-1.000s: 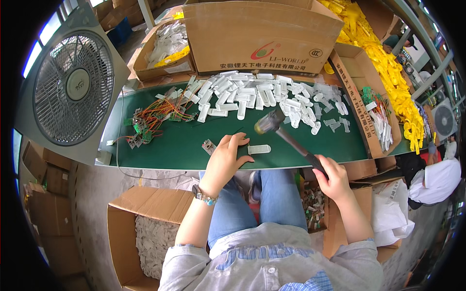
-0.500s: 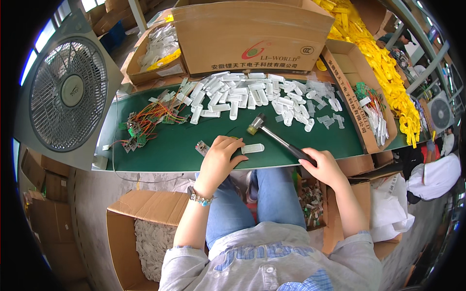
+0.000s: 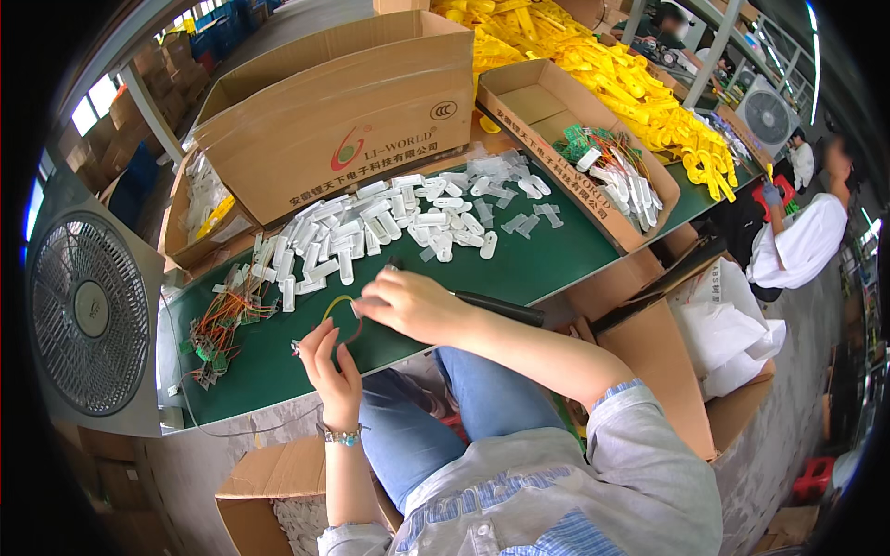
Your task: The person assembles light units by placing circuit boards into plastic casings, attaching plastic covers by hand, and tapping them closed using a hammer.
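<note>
The person sits at a green table [image 3: 556, 264] with both hands raised just above its near edge. The left hand [image 3: 331, 371] is lifted with fingers curled, pinching a small wired part [image 3: 336, 310] whose thin yellow and red leads arc upward toward the other hand. The right hand [image 3: 413, 306] reaches across from the right, its fingers closed on the upper end of the same wired part, so the two hands meet over the table's front strip. A black-handled hammer [image 3: 496, 308] lies on the table just behind the right wrist, its handle pointing right; neither hand grips it.

Farther back on the table, a wide scatter of white plastic housings [image 3: 408, 218] spreads from left to right. At the left end lies a tangle of small green circuit boards with coloured wires [image 3: 222, 324]. A large closed cardboard carton [image 3: 343, 111] stands behind the housings. To the right, an open cardboard box [image 3: 640, 227] holds more white parts and green boards. A heap of yellow plastic pieces [image 3: 630, 83] fills the area beyond it. A grey floor fan [image 3: 88, 315] stands at the far left. Another person in a white top [image 3: 802, 246] sits at the right edge.
</note>
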Demonstrator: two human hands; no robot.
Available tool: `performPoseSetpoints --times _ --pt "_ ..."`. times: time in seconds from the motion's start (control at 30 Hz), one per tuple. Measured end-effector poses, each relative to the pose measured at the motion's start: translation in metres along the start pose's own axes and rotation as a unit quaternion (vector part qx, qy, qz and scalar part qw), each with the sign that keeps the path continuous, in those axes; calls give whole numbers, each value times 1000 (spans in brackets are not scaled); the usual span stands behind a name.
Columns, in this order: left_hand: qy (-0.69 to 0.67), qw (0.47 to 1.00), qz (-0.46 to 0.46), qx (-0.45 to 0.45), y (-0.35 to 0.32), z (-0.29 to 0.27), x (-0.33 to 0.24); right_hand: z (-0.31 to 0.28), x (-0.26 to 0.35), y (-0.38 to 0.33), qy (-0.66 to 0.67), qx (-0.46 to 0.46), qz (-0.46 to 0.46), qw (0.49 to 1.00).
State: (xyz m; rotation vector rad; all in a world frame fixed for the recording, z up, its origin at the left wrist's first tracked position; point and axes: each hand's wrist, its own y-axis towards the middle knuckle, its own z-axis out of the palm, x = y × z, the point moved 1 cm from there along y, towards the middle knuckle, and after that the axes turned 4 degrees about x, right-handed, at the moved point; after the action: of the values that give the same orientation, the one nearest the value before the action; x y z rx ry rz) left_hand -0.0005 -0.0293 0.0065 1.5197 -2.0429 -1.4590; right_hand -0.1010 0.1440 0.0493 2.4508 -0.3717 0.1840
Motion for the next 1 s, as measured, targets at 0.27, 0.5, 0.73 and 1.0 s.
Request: performPoseSetpoints --times 0.27,0.5,0.73,1.0 --pt "-13 997 -68 23 -2 6 0 -178 -105 -6 -326 -269 168 891" --pt "55 994 -75 62 17 13 -14 -255 -191 -179 -394 -56 493 774" --pt "118 982 -82 120 15 10 -13 -179 -136 -101 -429 -216 273 833" --pt "86 984 -74 139 19 11 -12 -33 -163 23 -125 63 128 982"
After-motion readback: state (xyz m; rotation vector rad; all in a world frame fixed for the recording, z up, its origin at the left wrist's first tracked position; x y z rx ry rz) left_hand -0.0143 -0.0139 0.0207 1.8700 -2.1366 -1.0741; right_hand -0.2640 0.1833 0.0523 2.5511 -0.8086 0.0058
